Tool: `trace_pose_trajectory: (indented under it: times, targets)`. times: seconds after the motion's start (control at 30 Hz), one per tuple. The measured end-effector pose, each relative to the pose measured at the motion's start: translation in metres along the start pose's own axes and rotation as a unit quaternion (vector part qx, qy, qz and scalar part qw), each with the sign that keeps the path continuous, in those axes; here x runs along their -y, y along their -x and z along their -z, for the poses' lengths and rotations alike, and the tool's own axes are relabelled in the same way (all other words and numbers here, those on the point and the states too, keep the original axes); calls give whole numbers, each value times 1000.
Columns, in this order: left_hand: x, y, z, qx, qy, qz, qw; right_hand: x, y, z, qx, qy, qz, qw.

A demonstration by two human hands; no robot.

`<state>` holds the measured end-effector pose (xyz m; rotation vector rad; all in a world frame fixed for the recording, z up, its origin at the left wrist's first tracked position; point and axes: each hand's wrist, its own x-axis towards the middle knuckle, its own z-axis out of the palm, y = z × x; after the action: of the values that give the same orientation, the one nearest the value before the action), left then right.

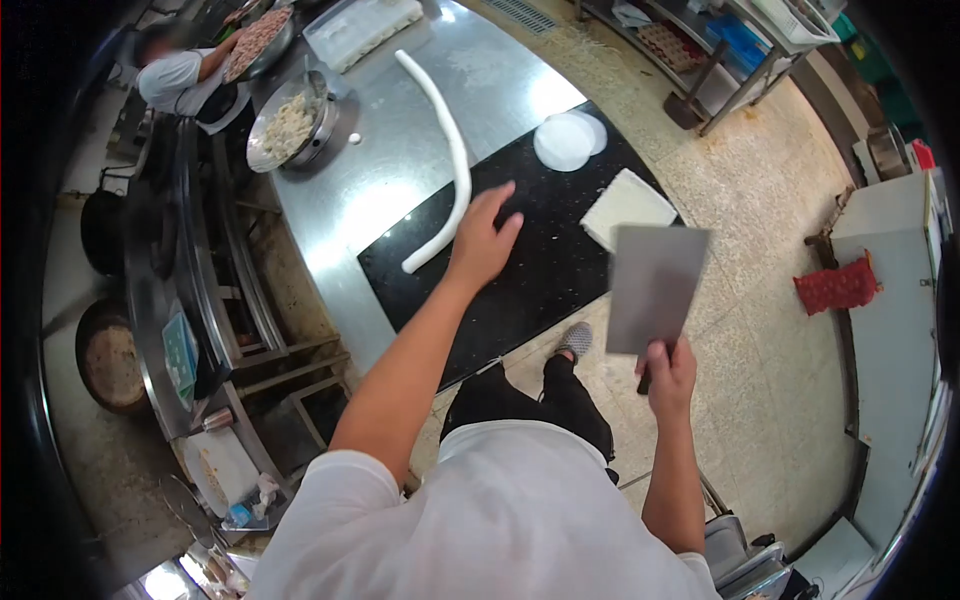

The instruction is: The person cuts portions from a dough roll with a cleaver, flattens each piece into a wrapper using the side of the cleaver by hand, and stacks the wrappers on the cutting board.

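A long white dough rope point(452, 140) lies in a curve from the steel tabletop onto the black board point(530, 270). My left hand point(485, 240) is beside the rope's near part, thumb and fingers apart; whether it touches the dough I cannot tell. In my right hand point(672, 375) is the handle of a cleaver point(655, 290), its broad blade raised upright at the board's right edge. Behind the blade, a folded white cloth point(628, 205) rests at the board's corner. Thin round white sheets point(565, 140), perhaps dough wrappers, overlap at the far edge.
On the steel table point(370, 185) stand a bowl of pale filling point(288, 130) with a spoon and a translucent tray point(360, 30). At the far left another person point(185, 85) holds a large bowl of minced meat point(260, 45). A red mesh bag point(838, 285) is at the right.
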<state>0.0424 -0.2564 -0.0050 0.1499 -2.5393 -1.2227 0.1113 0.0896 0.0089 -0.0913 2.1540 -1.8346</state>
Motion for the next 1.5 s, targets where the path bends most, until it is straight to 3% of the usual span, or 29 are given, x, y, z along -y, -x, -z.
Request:
trace_pose_trajectory:
  times: [0.07, 0.1, 0.17, 0.2, 0.27, 0.33, 0.4, 0.47, 0.5, 0.53, 0.67, 0.73, 0.8, 1.0, 1.07, 1.13, 1.17, 1.23, 1.27, 1.33, 1.37, 1.47, 1.5]
  targets:
    - [13, 49, 31, -61, -121, -73, 988, -18, -34, -26, -77, -153, 3, 985]
    - [20, 68, 47, -64, -130, -71, 987, -23, -48, -38, -70, -159, 3, 985]
    - [38, 98, 73, -169, -260, 21, 951, -29, -64, -55, -100, -214, -248, 940]
    - [54, 104, 84, -176, -261, 25, 949, -27, -62, -63, -93, -210, -245, 942]
    - [85, 111, 101, -90, -175, 118, 973, -18, -49, -76, -129, -230, -252, 931]
    - [97, 107, 108, -75, -143, 109, 981, -4, -25, -92, -134, -248, -251, 926]
    - [103, 100, 112, -70, -114, 1, 991, 7, -3, -113, -80, -79, -216, 970]
    - [104, 98, 115, -65, -90, -9, 994, 26, 17, -144, -12, 82, -169, 982]
    - [105, 96, 116, -63, -101, -35, 992, 33, 20, -160, 13, 242, -39, 969]
    - [108, 96, 117, -63, -115, -62, 989, 44, 19, -179, 41, 391, 95, 915]
    - [104, 93, 124, -4, -123, -17, 992, 86, 7, -251, 80, 493, 132, 856]
    - [105, 93, 124, 2, -122, -15, 992, 76, -3, -266, 141, 543, 71, 825]
    - [108, 85, 125, 1, -127, -23, 992, 77, -6, -265, 139, 548, 70, 822]
    - [98, 91, 140, 12, -43, -7, 999, 68, 52, -212, 153, 492, -42, 856]
    - [82, 108, 150, 162, -180, 37, 969, 48, 83, -182, 119, 420, -67, 897]
    - [76, 136, 136, 350, -245, -30, 904, 40, 110, -154, 65, 315, -120, 939]
    - [74, 160, 125, 352, -252, -28, 901, 36, 124, -140, 67, 308, -120, 941]
    - [61, 187, 99, 254, -322, -267, 872, 35, 135, -116, -28, 193, -103, 975]
    - [59, 181, 85, 258, -326, -272, 868, 37, 132, -103, -33, 186, -104, 976]
    - [42, 157, 64, 297, -268, -202, 894, 51, 118, -81, -106, 85, -23, 990]
    - [36, 148, 57, 307, -288, -217, 881, 50, 100, -80, -141, 30, 15, 989]
    - [29, 127, 40, 327, -284, -218, 875, 17, -7, -87, -245, -59, 96, 963]
    - [25, 122, 35, 326, -298, -213, 872, 2, -41, -87, -221, -107, -1, 969]
